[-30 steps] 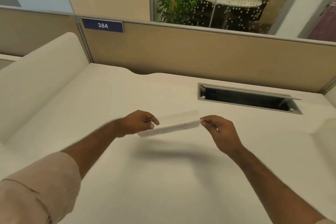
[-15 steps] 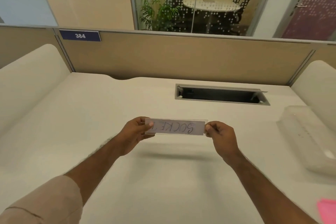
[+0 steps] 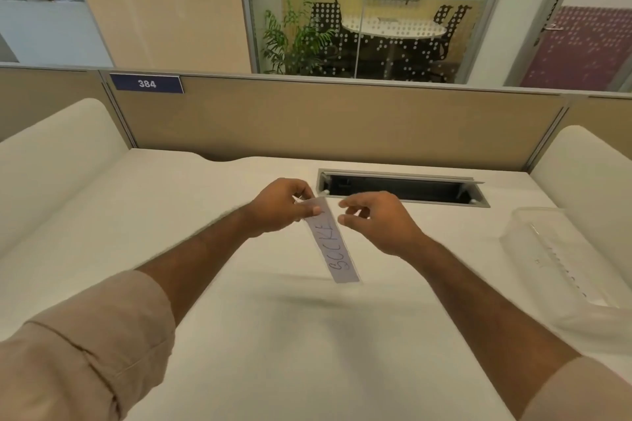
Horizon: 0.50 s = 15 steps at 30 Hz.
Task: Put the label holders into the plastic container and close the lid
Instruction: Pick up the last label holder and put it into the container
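A clear label holder (image 3: 333, 243) with a handwritten paper slip hangs downward over the white desk. My left hand (image 3: 282, 210) pinches its top end between thumb and fingers. My right hand (image 3: 376, 219) hovers just to the right of the holder with its fingers apart, touching nothing. A clear plastic container (image 3: 561, 263) sits on the desk at the far right, well apart from both hands; whether its lid is on I cannot tell.
A cable slot (image 3: 403, 186) with a raised flap cuts into the desk behind my hands. A tan partition (image 3: 325, 120) with a "384" plate (image 3: 147, 83) closes the back. White side panels (image 3: 51, 161) flank the desk.
My right hand let go of the holder's right end. The holder swung from level, held by both hands, to hanging down from my left hand alone.
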{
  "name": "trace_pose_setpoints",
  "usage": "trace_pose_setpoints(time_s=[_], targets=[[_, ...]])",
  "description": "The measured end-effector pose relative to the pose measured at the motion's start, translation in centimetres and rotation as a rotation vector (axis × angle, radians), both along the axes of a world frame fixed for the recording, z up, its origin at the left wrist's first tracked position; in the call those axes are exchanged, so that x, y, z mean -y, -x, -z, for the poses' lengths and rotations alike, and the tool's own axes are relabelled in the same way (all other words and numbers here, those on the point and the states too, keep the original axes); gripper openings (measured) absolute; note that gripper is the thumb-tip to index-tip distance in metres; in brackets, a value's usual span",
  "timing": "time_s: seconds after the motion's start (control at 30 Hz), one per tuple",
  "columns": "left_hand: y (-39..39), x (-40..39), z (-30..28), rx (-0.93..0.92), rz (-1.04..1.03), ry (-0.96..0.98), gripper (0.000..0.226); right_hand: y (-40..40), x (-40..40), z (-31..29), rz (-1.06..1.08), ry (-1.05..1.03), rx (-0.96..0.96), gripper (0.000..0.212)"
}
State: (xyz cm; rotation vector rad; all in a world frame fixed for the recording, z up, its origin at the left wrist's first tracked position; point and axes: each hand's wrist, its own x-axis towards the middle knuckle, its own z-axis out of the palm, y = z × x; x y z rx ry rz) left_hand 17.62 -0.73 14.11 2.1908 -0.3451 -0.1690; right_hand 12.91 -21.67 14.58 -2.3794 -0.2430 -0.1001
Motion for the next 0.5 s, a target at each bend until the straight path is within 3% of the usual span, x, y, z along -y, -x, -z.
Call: trace_pose_setpoints(time_s=[0.3, 0.37, 0.5], targets=[[0.2, 3.5, -2.8, 0.178, 0.069, -0.247, 0.012, -0.3, -0.7, -1.4, 0.057, 0.022, -0.049, 0.013], [0.6, 3.7, -2.5, 0.182, 0.052, -0.171, 0.017, 0.0, -0.3, -1.2, 0.091, -0.056, -0.065, 0.011], [2.0, 3.0, -0.2, 0.168, -0.073, 0.082, 0.052, 0.5, 1.0, -0.4, 0.214, -0.267, -0.089, 0.014]])
